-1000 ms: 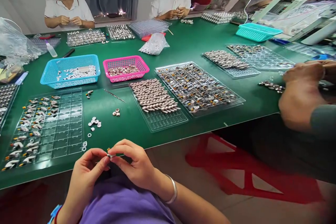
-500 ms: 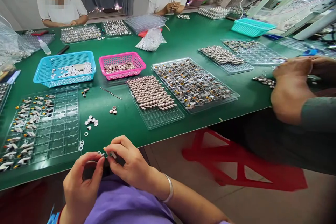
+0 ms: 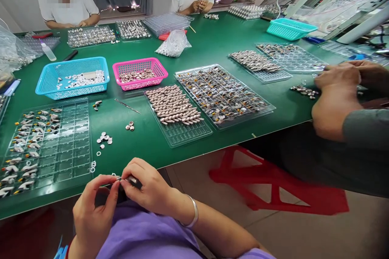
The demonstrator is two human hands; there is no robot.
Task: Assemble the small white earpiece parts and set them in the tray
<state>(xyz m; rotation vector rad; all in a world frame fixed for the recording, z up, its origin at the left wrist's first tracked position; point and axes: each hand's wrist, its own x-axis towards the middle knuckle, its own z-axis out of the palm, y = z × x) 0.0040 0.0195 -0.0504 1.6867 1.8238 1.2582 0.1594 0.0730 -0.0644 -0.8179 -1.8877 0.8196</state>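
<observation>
My left hand [image 3: 95, 206] pinches a tiny grey part between thumb and forefinger, just over the table's front edge. Against it, the fingertips of my right hand [image 3: 148, 186] are closed on a small shiny earbud-like piece [image 3: 132, 180]. The two pieces meet or nearly meet; fingers hide most of them. Beside my left hand lie several white rings [image 3: 93, 166], with white round caps [image 3: 105, 137] farther back. A clear tray [image 3: 73, 145] at the left holds rows of white earbud-like pieces with orange tips.
Tweezers [image 3: 127, 106] lie behind a few metallic caps [image 3: 129, 126]. Blue [image 3: 73, 94] and pink [image 3: 139, 85] baskets hold small parts. Trays of stemmed shells [image 3: 172, 103] and assembled pieces [image 3: 223, 93] stand mid-table. A co-worker's hands [image 3: 337, 85] work at right; two people sit opposite.
My right hand has turned the piece in its fingers, and its fingertips have come closer to my left hand's. The whole view has shifted slightly.
</observation>
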